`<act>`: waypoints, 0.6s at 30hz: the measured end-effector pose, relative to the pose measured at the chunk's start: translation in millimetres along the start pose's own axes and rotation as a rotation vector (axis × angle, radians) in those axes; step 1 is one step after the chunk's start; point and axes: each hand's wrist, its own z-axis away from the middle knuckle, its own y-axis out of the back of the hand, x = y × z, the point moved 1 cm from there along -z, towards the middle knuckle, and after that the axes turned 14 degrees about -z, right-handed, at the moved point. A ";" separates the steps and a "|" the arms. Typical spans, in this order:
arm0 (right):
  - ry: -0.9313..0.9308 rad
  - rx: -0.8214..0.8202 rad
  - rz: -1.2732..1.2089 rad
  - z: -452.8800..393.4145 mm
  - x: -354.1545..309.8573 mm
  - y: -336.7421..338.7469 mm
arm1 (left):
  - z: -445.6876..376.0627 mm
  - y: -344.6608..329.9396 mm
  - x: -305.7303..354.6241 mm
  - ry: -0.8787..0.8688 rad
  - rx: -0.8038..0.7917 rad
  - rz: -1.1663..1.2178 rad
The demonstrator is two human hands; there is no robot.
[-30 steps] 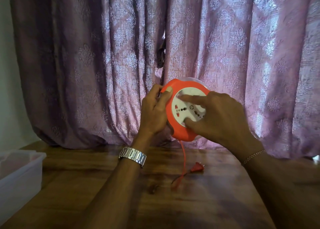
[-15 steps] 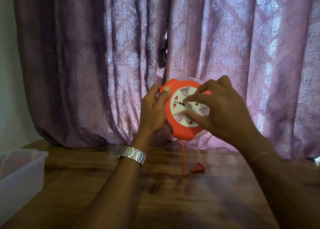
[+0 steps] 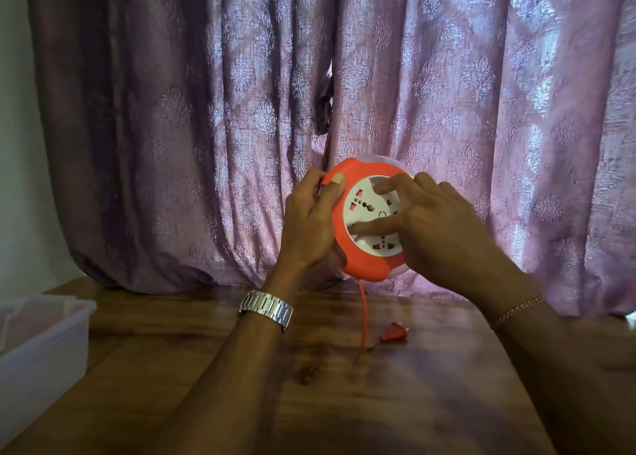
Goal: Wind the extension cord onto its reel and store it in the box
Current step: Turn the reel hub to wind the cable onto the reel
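The orange reel [image 3: 364, 258] is being held upright above the wooden table [image 3: 344, 403]. The left hand [image 3: 306, 227] is gripping its rim; the right hand [image 3: 430, 227] is pressing spread fingers on the white socket face. Its cord [image 3: 363, 317] is hanging to the plug [image 3: 394, 332]. The box [image 3: 41, 344] is sitting far left.

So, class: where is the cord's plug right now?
In the head view, the plug lies on the wooden table, right of centre, below the held reel and beside the hanging cord.
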 end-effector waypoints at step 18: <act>-0.101 -0.046 -0.084 6.1 2.6 4.2 | 1.4 -3.6 -6.0 -0.024 -0.042 -0.067</act>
